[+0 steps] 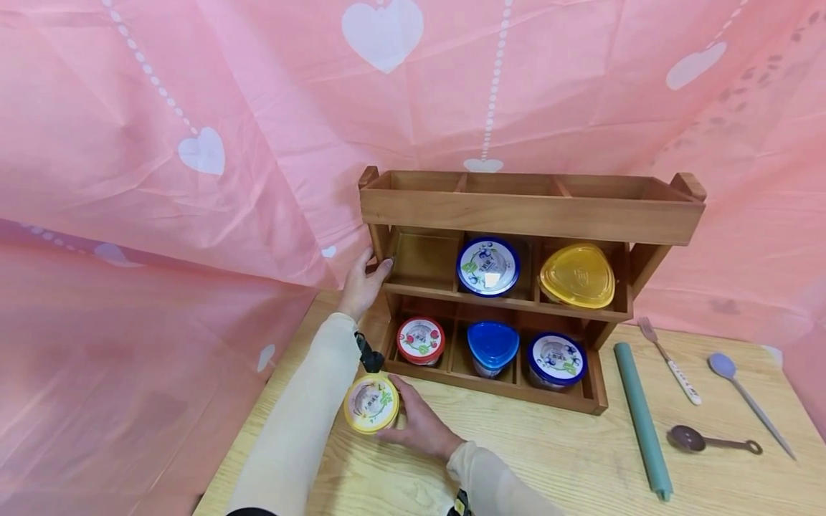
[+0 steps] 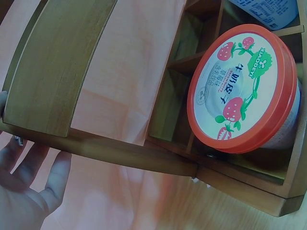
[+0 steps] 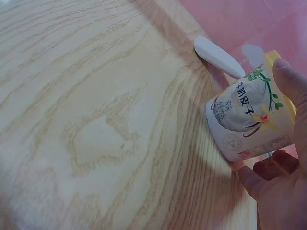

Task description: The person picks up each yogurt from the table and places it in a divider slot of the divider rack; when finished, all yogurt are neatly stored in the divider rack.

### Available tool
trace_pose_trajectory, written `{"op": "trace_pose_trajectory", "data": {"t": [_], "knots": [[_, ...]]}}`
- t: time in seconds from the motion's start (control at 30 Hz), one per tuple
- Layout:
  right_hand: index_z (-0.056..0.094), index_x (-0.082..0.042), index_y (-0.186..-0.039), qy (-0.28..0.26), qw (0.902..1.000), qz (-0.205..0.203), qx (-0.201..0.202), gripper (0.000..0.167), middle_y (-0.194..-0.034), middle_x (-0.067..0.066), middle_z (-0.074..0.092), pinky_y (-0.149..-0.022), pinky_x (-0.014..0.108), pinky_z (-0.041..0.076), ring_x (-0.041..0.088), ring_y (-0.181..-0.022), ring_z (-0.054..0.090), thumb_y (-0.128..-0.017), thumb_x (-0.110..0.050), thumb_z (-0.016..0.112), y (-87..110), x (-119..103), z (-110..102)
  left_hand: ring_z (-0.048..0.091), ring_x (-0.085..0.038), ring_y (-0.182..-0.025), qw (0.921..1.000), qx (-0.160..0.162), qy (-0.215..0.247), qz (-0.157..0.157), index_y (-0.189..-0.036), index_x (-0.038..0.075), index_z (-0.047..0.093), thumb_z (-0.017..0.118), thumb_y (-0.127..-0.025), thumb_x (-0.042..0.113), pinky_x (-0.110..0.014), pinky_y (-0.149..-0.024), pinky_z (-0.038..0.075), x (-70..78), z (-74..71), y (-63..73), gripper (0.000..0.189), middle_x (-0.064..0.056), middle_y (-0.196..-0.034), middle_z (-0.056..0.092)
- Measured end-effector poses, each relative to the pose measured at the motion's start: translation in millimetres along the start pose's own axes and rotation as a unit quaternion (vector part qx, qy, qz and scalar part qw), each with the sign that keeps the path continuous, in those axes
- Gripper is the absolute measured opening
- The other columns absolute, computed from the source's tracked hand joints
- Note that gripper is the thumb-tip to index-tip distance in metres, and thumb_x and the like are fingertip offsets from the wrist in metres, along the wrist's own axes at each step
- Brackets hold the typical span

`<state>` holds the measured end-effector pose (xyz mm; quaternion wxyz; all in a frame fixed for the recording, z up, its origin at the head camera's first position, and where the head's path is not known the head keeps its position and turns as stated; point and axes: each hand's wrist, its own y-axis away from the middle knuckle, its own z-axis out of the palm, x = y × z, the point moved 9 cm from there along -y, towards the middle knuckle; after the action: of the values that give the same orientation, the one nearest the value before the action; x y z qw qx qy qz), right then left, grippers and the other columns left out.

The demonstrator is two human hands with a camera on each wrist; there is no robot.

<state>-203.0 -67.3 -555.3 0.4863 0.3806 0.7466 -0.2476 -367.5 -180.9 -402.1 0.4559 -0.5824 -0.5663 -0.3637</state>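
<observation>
My left hand [image 1: 363, 287] grips the left end of a brown wooden tiered rack [image 1: 529, 216] at its middle shelf. In the left wrist view, the fingers reach around a curved side piece [image 2: 115, 155]. My right hand [image 1: 422, 424] holds a paper tub with a yellow lid [image 1: 372, 403] in front of the rack's left corner. Its printed white side [image 3: 249, 112] shows in the right wrist view, thumb near the lid and fingers around the lower side. Nearest to that tub on the bottom shelf is a red-lidded strawberry tub [image 1: 421, 341].
On the middle shelf are a blue-rimmed tub [image 1: 488, 266] and a yellow triangular-lidded tub [image 1: 577, 276]. Two blue-lidded tubs [image 1: 493, 345] share the bottom shelf. To the right lie a green rod [image 1: 644, 419], a fork [image 1: 670, 362], a brown measuring spoon [image 1: 689, 438] and a blue-grey long-handled spoon [image 1: 723, 366].
</observation>
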Motion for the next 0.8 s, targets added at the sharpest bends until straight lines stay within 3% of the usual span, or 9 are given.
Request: {"op": "trace_pose_trajectory", "data": {"t": [0.43, 0.8], "knots": [[0.015, -0.011, -0.157, -0.02, 0.9998, 0.007, -0.006, 0.105, -0.156, 0.011, 0.035, -0.117, 0.055, 0.028, 0.029, -0.145, 0.033, -0.08, -0.035, 0.082, -4.2, 2.6, 6.1, 0.051, -0.031, -0.132, 1.0, 0.001, 0.005, 0.001, -0.15, 0.021, 0.04, 0.058, -0.1, 0.031, -0.045, -0.107, 0.046, -1.7, -0.4, -2.0, 0.054, -0.01, -0.151, 0.043], [0.02, -0.014, -0.156, -0.021, 0.9992, 0.028, 0.017, 0.105, -0.153, 0.009, 0.04, -0.115, 0.052, 0.034, 0.027, -0.14, 0.041, -0.077, -0.037, 0.085, -0.1, 8.0, 3.1, 0.051, -0.03, -0.132, 1.0, 0.0, 0.003, -0.009, -0.15, 0.023, 0.04, 0.058, -0.1, 0.033, -0.044, -0.108, 0.046, -5.5, 0.1, -2.7, 0.054, -0.009, -0.152, 0.043]]}}
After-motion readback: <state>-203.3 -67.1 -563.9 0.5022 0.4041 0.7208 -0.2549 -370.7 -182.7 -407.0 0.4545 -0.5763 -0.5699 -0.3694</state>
